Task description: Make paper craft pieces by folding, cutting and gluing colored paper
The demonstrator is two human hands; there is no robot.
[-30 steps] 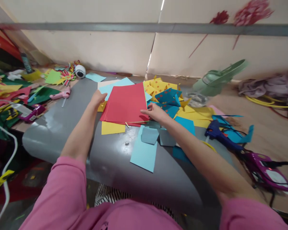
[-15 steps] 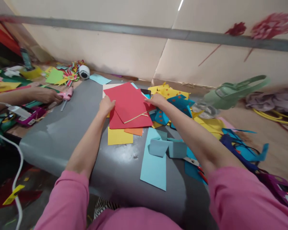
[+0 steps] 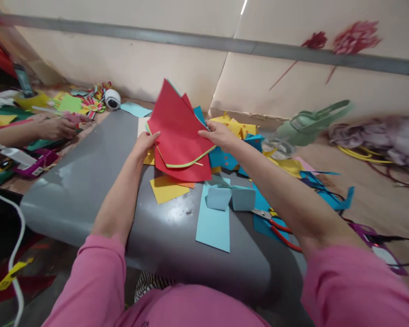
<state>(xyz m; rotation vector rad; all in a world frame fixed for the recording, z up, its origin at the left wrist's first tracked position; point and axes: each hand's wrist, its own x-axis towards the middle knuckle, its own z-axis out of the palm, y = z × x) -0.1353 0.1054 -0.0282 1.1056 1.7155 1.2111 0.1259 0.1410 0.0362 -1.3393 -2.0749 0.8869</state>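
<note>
Between my hands is a bent stack of coloured foam sheets [image 3: 179, 122], red on top with green, yellow and blue edges showing. My left hand [image 3: 147, 143] pinches its left edge, thumb on top. On the right edge, my right hand [image 3: 218, 135] grips the same stack, its thumb pressed on the red face. The stack bows, its far corner raised. Beneath it lies another red sheet [image 3: 192, 174]. Nearer to me are a yellow piece [image 3: 168, 188] and a light-blue sheet [image 3: 213, 229] with folded light-blue pieces [image 3: 218, 198] on it.
Red-handled scissors [image 3: 279, 229] lie under my right forearm. Spotted yellow pieces [image 3: 241, 129], blue pieces and a green bottle [image 3: 300, 127] stand to the right. At left, a co-worker's hand [image 3: 61, 127] holds a pink glue gun [image 3: 77, 119]. A white cable [image 3: 18, 218] hangs left.
The flat red sheets are now a bowed stack with its far corner lifted and other colours showing at the edges. The co-worker's hand has moved back to the left. My view has shifted slightly.
</note>
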